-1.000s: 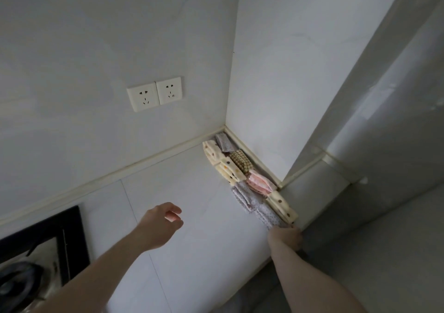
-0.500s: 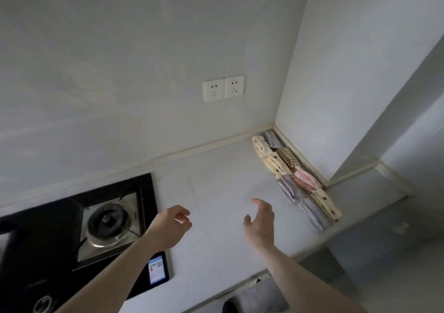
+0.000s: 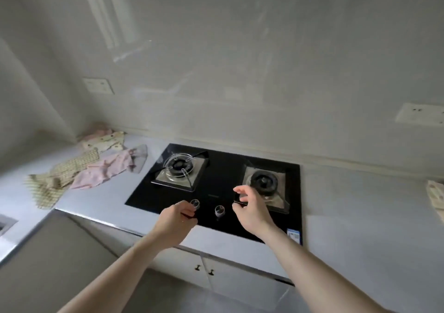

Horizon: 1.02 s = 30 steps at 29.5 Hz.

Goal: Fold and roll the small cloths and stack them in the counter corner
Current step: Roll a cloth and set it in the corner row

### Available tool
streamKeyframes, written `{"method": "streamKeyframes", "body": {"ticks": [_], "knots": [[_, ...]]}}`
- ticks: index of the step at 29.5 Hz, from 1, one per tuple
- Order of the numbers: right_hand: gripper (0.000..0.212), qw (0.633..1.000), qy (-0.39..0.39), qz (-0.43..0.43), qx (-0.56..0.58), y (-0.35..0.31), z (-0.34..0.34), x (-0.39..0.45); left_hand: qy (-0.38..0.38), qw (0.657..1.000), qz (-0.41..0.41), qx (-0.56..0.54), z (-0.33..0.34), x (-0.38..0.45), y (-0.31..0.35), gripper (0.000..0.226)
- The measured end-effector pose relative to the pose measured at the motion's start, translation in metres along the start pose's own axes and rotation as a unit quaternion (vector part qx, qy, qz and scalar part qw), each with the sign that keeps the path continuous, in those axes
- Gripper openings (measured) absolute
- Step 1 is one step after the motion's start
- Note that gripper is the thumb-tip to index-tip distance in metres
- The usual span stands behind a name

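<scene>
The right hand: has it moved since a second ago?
Yes. Then it touched the rolled cloths at the counter's right corner; now the right hand hovers over the hob, empty, left of that corner.

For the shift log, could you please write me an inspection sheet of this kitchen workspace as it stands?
Surface: pale counter with a black two-burner hob set into it.
Job's things: loose unfolded cloths at the far left: checked cloth, pink cloth, grey cloth, cream spotted cloth; the edge of a cream rolled cloth shows at the right.
Clutter: nothing seen.
Hands: left hand and right hand hang over the hob's front, fingers loosely curled, holding nothing.
Cables: nothing seen.
Surroundings: wall sockets, cabinet doors below, a sink edge at the far left.
</scene>
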State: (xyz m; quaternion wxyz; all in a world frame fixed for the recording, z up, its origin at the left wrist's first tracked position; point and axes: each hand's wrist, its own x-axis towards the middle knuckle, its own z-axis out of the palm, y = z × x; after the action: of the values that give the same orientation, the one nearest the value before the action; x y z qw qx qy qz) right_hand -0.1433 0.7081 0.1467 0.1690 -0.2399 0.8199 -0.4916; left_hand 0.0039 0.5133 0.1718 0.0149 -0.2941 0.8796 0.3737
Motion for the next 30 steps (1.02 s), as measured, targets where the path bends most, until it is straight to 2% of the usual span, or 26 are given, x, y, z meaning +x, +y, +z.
{"method": "streamKeyframes", "body": {"ticks": [9,25,30], "knots": [[0.034,0.983,-0.172,-0.063,-0.023,-0.102,0.132,0.018,0.115,0.990,-0.064,-0.055,-0.103,-0.048,-0.122,0.024],[0.027,0.944,-0.316,-0.087,-0.038,-0.195,0.347,0.140,0.196,0.964,-0.173,-0.044,-0.247,-0.001,-0.302,0.022],[0.026,0.935,-0.337,-0.093,-0.061,-0.215,0.400,0.165,0.188,0.959,-0.207,-0.046,-0.270,0.007,-0.355,0.021]]}}
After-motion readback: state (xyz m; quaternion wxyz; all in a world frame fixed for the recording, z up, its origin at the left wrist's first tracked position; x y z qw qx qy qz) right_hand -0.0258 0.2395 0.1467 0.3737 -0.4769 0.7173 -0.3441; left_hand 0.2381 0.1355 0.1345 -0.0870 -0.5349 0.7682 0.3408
